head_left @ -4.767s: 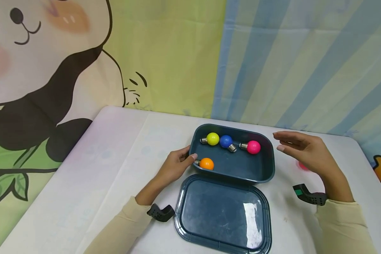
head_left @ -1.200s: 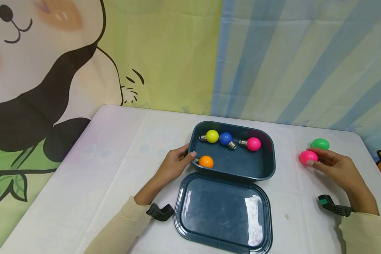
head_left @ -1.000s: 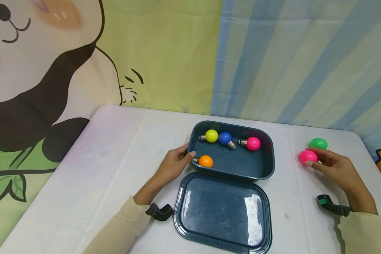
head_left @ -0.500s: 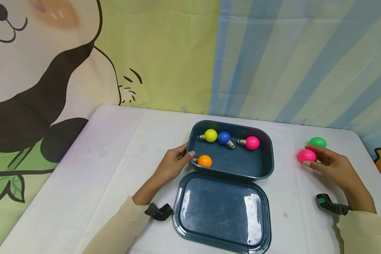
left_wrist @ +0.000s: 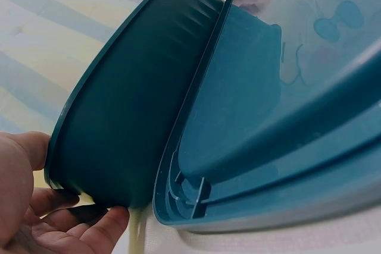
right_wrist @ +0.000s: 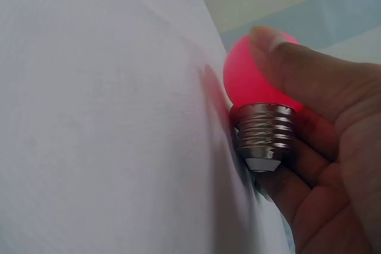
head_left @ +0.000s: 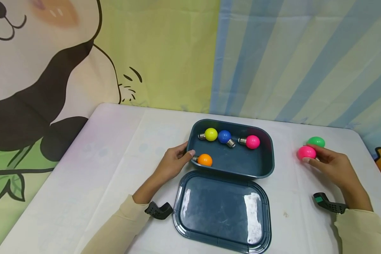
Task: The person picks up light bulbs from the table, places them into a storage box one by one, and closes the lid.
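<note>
My left hand grips the near left corner of a dark teal plastic box, thumb over the rim and fingers outside. Inside the box lie a yellow bulb, a blue bulb, a pink bulb and an orange bulb, the last beside my thumb. To the right of the box, my right hand pinches another pink light bulb between thumb and fingers. Its metal screw base shows in the right wrist view. Just behind it is a green bulb, partly hidden.
The matching lid lies flat on the white table, in front of the box and close against it. A printed cloth backdrop hangs along the table's far edge.
Since the earliest frame my right hand has moved right from beside the box to the loose pink bulb and taken hold of it. Over the last second it barely moves; my left hand stays on the box.
</note>
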A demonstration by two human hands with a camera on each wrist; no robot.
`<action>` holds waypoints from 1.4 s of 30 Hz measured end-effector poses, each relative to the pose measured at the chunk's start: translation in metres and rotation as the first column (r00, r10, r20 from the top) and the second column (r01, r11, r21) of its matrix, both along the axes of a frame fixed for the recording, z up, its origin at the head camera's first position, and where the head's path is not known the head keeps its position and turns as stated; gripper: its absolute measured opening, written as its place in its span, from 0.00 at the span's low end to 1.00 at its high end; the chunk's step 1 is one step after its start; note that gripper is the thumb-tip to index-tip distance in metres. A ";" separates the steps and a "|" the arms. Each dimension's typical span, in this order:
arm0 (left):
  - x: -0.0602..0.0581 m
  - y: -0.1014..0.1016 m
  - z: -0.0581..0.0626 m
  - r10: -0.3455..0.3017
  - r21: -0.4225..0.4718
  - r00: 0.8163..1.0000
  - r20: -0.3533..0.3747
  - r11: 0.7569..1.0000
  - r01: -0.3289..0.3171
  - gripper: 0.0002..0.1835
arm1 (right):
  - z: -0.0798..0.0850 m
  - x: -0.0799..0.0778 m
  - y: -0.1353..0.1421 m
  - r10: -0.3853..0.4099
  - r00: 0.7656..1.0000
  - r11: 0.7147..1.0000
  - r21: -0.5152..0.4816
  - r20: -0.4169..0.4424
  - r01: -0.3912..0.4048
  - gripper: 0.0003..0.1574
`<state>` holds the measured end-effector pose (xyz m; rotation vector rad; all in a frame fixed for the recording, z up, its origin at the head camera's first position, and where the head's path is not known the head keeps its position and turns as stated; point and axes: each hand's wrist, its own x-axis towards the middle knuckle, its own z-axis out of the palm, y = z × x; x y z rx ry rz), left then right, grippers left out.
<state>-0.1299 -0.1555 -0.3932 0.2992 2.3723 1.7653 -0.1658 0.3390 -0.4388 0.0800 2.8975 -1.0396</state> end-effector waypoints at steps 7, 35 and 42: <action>-0.010 -0.004 -0.017 0.000 -0.001 1.000 0.007 1.000 0.000 0.30 | 0.003 -0.001 -0.004 -0.007 1.000 1.000 -0.009 -0.004 0.007 0.49; 0.000 0.001 -0.006 0.018 -0.003 1.000 -0.013 1.000 -0.018 0.28 | 0.028 0.009 -0.018 0.041 0.991 0.998 0.054 -0.129 -0.034 0.40; 0.003 0.001 -0.001 0.017 -0.002 1.000 -0.019 1.000 -0.017 0.28 | 0.030 0.008 -0.021 0.030 0.992 0.999 0.043 -0.125 -0.024 0.39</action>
